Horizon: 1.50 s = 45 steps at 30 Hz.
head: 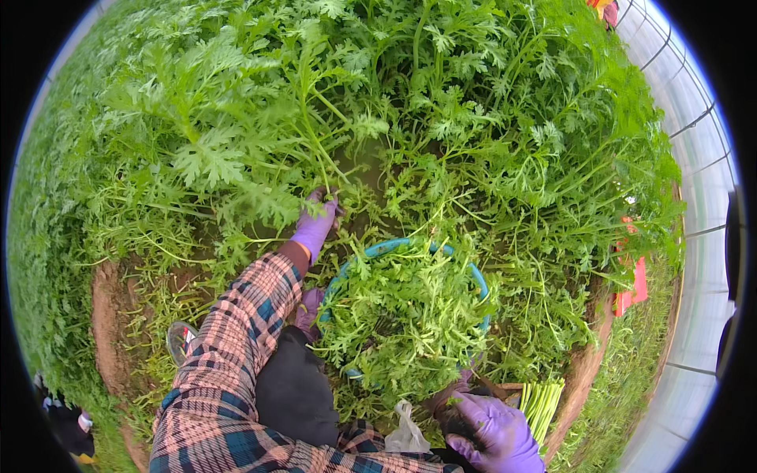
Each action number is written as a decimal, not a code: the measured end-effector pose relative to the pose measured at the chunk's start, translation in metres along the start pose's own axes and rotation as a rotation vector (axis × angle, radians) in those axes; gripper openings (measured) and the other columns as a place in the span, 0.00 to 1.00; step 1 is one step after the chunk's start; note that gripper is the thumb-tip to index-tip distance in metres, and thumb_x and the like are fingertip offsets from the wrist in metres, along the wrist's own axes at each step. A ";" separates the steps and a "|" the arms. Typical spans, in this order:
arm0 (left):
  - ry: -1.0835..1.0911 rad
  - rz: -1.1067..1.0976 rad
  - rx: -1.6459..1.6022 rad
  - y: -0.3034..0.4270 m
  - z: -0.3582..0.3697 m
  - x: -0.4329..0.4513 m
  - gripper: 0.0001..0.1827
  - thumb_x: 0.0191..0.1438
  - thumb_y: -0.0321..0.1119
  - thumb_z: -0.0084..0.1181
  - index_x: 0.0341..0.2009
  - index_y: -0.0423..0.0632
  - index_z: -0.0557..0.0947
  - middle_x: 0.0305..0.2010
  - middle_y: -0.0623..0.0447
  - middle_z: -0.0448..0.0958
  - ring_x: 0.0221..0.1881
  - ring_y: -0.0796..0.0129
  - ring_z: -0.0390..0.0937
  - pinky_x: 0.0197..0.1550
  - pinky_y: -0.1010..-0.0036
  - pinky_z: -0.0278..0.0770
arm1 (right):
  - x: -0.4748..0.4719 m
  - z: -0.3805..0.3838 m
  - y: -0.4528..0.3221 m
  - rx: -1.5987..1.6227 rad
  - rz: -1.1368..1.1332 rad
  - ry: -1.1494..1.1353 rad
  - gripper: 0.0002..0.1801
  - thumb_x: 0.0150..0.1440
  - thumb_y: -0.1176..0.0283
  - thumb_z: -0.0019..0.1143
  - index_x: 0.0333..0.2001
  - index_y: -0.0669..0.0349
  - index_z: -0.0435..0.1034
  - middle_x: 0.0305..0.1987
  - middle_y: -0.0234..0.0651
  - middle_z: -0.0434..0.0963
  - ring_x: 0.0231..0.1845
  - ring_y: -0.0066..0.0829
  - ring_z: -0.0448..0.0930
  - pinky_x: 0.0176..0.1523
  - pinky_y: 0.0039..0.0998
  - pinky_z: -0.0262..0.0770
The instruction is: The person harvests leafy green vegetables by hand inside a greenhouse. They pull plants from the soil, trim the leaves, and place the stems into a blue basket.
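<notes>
My left hand (317,223), in a purple glove, closes around the base of leafy stems in a dense stand of lobed-leaf greens (207,156) that look like crown daisy. Just right of my left forearm stands a blue-rimmed basket (481,284), heaped with loose green leaves and thin stems (414,319). My right hand (494,434), also gloved in purple, is blurred low in the view. Beside it is a bundle of pale green cut stems (541,408), partly hidden by the hand. Whether my right fingers hold anything cannot be made out.
A crumpled translucent plastic bag (407,430) lies below the basket, near my dark-clothed knee (298,384). Bare soil ridges (109,325) edge the bed. Red objects (633,290) stand at the right, before the greenhouse film wall (704,236).
</notes>
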State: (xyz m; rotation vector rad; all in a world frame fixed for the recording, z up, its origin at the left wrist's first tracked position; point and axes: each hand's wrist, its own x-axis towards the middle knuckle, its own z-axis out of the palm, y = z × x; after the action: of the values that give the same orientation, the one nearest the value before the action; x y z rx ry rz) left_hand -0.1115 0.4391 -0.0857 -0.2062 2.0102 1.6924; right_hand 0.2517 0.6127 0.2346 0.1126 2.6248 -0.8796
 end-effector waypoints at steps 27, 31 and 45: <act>-1.485 0.432 0.606 0.178 0.091 -0.285 0.20 0.60 0.49 0.54 0.48 0.47 0.79 0.33 0.49 0.82 0.34 0.61 0.82 0.40 0.66 0.79 | 0.020 -0.004 -0.016 0.982 0.015 0.567 0.28 0.64 0.47 0.48 0.43 0.65 0.72 0.50 0.50 0.77 0.58 0.47 0.75 0.67 0.46 0.64; -1.128 0.455 0.781 0.171 0.048 -0.236 0.23 0.61 0.50 0.53 0.55 0.49 0.77 0.41 0.48 0.83 0.34 0.63 0.83 0.41 0.66 0.80 | 0.003 -0.010 -0.012 1.330 -0.090 1.094 0.18 0.70 0.57 0.40 0.38 0.60 0.71 0.44 0.46 0.77 0.42 0.33 0.80 0.54 0.37 0.78; 0.176 -0.050 0.096 0.053 -0.043 -0.052 0.19 0.60 0.31 0.53 0.54 0.36 0.71 0.31 0.47 0.81 0.19 0.72 0.72 0.20 0.80 0.70 | 0.012 -0.001 -0.003 1.260 0.277 0.887 0.20 0.68 0.54 0.42 0.40 0.62 0.69 0.27 0.45 0.75 0.13 0.24 0.68 0.13 0.20 0.60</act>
State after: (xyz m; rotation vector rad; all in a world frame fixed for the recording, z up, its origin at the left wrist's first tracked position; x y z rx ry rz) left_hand -0.1009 0.3996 -0.0105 -0.3814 2.1888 1.5907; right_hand 0.2394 0.6101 0.2322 1.3805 2.0360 -2.6226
